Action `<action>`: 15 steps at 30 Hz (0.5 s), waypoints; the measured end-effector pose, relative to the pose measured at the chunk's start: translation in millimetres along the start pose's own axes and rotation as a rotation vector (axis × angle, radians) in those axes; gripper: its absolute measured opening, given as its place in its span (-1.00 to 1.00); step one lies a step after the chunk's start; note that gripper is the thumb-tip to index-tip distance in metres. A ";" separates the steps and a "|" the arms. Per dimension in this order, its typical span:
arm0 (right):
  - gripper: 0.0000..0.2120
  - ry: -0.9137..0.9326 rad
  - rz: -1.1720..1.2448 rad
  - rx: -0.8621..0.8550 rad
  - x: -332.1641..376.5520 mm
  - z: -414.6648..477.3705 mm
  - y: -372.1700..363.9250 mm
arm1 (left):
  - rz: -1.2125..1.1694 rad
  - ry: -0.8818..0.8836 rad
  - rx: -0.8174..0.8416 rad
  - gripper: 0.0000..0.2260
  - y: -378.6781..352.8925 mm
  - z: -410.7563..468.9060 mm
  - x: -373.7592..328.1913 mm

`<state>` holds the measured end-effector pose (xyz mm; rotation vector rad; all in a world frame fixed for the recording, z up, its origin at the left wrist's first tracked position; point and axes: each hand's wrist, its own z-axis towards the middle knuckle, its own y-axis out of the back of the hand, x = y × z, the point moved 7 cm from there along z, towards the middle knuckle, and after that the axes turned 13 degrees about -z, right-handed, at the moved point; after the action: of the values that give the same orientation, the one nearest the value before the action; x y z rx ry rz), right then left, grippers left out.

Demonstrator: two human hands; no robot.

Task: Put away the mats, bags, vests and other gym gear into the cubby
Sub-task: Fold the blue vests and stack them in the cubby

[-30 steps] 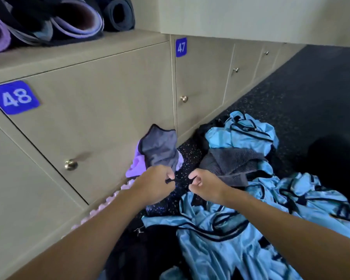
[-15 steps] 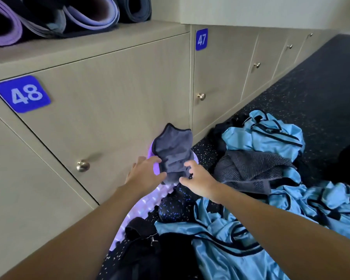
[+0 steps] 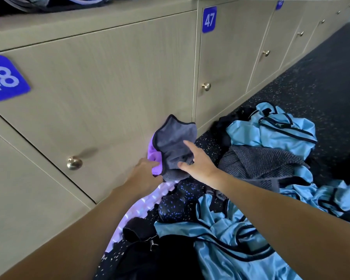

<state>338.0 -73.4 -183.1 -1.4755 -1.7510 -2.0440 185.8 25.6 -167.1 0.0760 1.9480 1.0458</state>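
A grey towel (image 3: 176, 142) with a purple cloth (image 3: 156, 158) behind it stands against locker door 48 (image 3: 101, 87). My left hand (image 3: 146, 174) reaches its lower left edge and pinches the purple cloth; most of its fingers are hidden. My right hand (image 3: 200, 164) lies on the grey towel's front with the index finger straight and the thumb spread. Light blue vests (image 3: 271, 134) are heaped on the floor to the right and also in front of me (image 3: 230, 243).
A dark grey knit towel (image 3: 261, 164), black speckled foam pieces (image 3: 176, 205), a lilac ridged mat (image 3: 139, 207) and a black bag (image 3: 150, 253) lie nearby. The lockers are closed, with knobs (image 3: 74, 163); label 47 (image 3: 209, 19) marks the one beside door 48. Rolled mats (image 3: 49, 3) sit above. Black rubber floor (image 3: 321, 77) stretches right.
Both hands left the black strap in the pile and moved up and left to the grey and purple towel. My head moved closer and turned right.
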 end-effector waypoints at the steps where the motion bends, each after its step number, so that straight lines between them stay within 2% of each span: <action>1: -0.28 -0.007 -0.020 -0.037 -3.3 -1.1 8.9 | 0.009 -0.031 -0.017 -0.73 1.7 0.2 -2.4; 4: -0.34 -0.108 -0.186 -0.163 -26.3 -2.7 45.5 | 0.056 -0.087 -0.075 -0.74 2.9 0.3 -24.6; 6: -0.42 -0.163 -0.362 -0.254 -42.8 -7.2 78.1 | 0.011 -0.131 -0.064 -0.86 -5.7 2.1 -52.0; 10: -0.50 -0.215 -0.831 -0.443 -80.7 -20.0 145.9 | -0.048 -0.241 0.008 -0.79 -43.2 12.1 -106.3; 11: -0.47 -0.271 -0.897 -0.418 -96.8 -21.5 157.9 | -0.041 -0.260 0.021 -0.77 -53.0 12.8 -119.2; 13: -0.46 -0.433 -0.883 -0.293 -133.5 -23.4 174.7 | -0.046 -0.294 0.025 -0.76 -69.1 16.9 -138.9; 15: -0.64 -0.540 -0.790 -0.209 -156.1 -25.7 183.6 | -0.052 -0.317 0.044 -0.76 -80.9 22.5 -150.9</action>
<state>515.7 -235.6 -153.5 -1.6888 -2.7646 -2.3486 319.0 -76.3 -126.0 0.2027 1.6766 0.8972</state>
